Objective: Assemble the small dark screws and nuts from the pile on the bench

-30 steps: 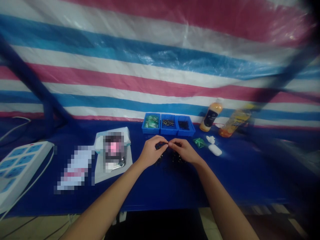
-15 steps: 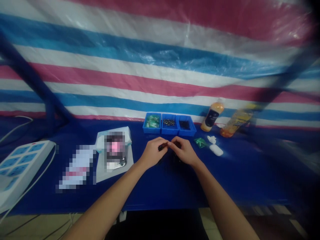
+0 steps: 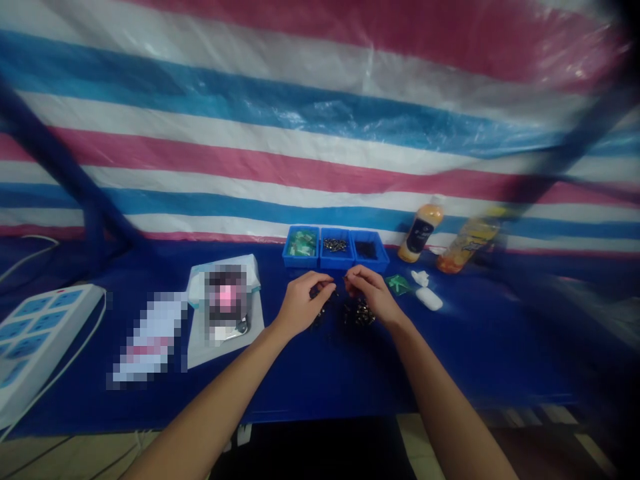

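Note:
My left hand is closed in a pinch above the blue tabletop; whatever its fingertips hold is too small to make out. Close by on the right, my right hand also pinches, its fingertips around something tiny and dark I cannot name. A heap of small shiny metal parts lies under my right hand, partly covered by it. Small dark pieces lie beneath my left hand, mostly hidden. Beyond the hands stand three blue bins: one with green packets, one with metal parts, one with dark pieces.
Right of the bins are two drink bottles, a green packet, a crumpled tissue and a white rounded case. To the left lie a plastic package and a white power strip.
My hands have drawn apart from fingertips touching to a small gap. The right hand has risen slightly, uncovering the shiny metal heap beneath it.

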Demonstrator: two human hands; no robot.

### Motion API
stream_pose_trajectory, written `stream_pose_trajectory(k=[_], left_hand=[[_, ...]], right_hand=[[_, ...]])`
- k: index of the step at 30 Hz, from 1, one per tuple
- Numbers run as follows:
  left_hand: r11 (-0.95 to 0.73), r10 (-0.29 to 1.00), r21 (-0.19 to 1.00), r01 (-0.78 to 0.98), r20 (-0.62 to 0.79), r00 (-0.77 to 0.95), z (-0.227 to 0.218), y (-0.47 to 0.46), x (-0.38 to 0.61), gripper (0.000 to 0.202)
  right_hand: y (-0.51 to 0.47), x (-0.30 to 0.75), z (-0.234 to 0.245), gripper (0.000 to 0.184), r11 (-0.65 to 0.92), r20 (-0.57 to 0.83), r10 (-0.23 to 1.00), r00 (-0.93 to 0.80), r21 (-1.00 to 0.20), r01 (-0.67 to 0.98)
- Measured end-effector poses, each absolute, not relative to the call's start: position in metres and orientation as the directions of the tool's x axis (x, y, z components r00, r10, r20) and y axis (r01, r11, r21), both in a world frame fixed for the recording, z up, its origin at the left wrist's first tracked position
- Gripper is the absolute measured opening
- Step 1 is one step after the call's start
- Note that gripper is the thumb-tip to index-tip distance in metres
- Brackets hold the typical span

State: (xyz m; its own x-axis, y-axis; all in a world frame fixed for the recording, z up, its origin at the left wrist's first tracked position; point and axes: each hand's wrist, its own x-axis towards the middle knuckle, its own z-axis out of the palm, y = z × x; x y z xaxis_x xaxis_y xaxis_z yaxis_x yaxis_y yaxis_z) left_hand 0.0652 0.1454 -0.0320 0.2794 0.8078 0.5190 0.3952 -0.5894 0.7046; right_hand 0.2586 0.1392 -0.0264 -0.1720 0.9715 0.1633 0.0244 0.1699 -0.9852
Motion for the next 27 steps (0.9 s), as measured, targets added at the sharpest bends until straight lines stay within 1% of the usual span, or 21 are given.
stream_pose_trajectory(k=[3,4,5,6,8,9,11,12,14,17,19,21,24,27], left_hand=[[-0.583,0.812,0.699,0.415,0.514,0.275,-0.031,0.145,0.064,0.016],[-0.583,0.812,0.694,0.423,0.514,0.275,-0.031,0.145,0.064,0.017],[-0.582,0.812,0.689,0.432,0.514,0.275,-0.031,0.145,0.064,0.017],[-0.582,0.813,0.684,0.439,0.513,0.277,-0.031,0.146,0.064,0.017],[-0.58,0.814,0.678,0.452,0.507,0.283,-0.033,0.147,0.064,0.018],[-0.577,0.816,0.675,0.459,0.504,0.284,-0.034,0.148,0.064,0.018],[-0.565,0.824,0.666,0.487,0.487,0.29,-0.038,0.15,0.064,0.017],[-0.554,0.831,0.657,0.511,0.473,0.293,-0.04,0.151,0.064,0.016],[-0.525,0.848,0.621,0.582,0.436,0.3,-0.045,0.153,0.063,0.015],[-0.499,0.864,0.554,0.666,0.372,0.339,-0.051,0.156,0.061,0.017],[-0.502,0.865,0.523,0.689,0.332,0.378,-0.054,0.156,0.061,0.019],[-0.508,0.862,0.505,0.698,0.306,0.405,-0.054,0.155,0.061,0.019],[-0.53,0.848,0.487,0.694,0.289,0.444,-0.053,0.154,0.062,0.019],[-0.555,0.831,0.48,0.679,0.288,0.475,-0.052,0.153,0.063,0.018]], right_hand=[[0.145,0.262,-0.031,0.036,0.058,0.056,0.998,-0.028,-0.992,0.109],[0.147,0.263,-0.033,0.035,0.056,0.061,0.998,0.036,-0.991,0.121],[0.149,0.264,-0.035,0.033,0.089,0.1,0.989,0.108,-0.991,0.1],[0.151,0.264,-0.037,0.037,0.134,0.147,0.974,0.173,-0.987,0.086],[0.152,0.265,-0.039,0.052,0.198,0.216,0.946,0.243,-0.975,0.096],[0.153,0.266,-0.04,0.053,0.199,0.228,0.944,0.238,-0.97,0.138],[0.152,0.266,-0.041,0.043,0.168,0.221,0.961,0.167,-0.944,0.283],[0.15,0.266,-0.041,0.038,0.163,0.223,0.967,0.121,-0.913,0.373],[0.147,0.264,-0.043,0.031,0.195,0.248,0.969,0.02,-0.804,0.562],[0.141,0.259,-0.044,0.024,0.25,0.258,0.959,-0.116,-0.578,0.777],[0.139,0.254,-0.045,0.022,0.26,0.235,0.958,-0.166,-0.462,0.848],[0.138,0.25,-0.047,0.019,0.263,0.212,0.959,-0.19,-0.4,0.878],[0.138,0.247,-0.049,0.015,0.26,0.194,0.96,-0.2,-0.366,0.894],[0.139,0.245,-0.05,0.014,0.259,0.189,0.961,-0.201,-0.359,0.897]])
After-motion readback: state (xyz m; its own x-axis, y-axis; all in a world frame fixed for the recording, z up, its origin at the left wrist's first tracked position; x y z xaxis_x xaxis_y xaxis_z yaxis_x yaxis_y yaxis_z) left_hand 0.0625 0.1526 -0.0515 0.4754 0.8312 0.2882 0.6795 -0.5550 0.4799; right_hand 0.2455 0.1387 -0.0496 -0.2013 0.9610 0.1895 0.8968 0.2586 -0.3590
